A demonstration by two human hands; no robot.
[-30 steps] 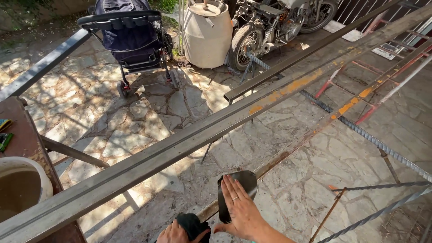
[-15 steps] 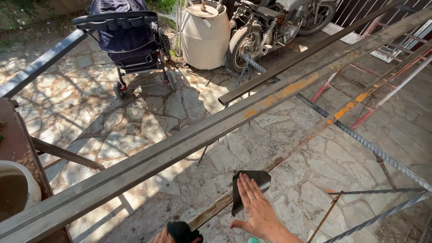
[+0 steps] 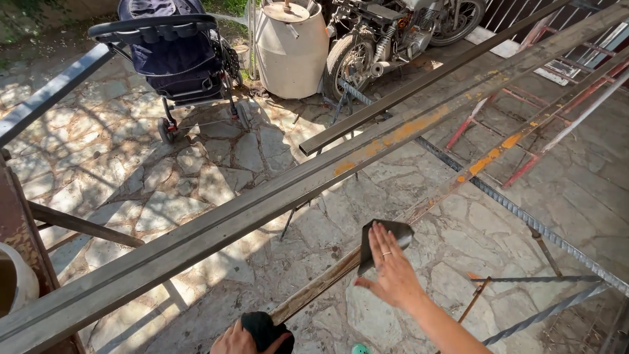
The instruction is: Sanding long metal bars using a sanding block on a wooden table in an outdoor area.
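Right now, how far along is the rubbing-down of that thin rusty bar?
Early, it seems. Done: hard to tell; the stretch below the dark sheet looks dull brown. In hand: the right hand presses the sheet flat on the thin bar, and the left hand holds its near end through a dark cloth. Left: orange rust patches farther up.

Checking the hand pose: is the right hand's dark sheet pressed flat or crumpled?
Flat: the right hand spreads open fingers over the dark sheet on the rusty bar.
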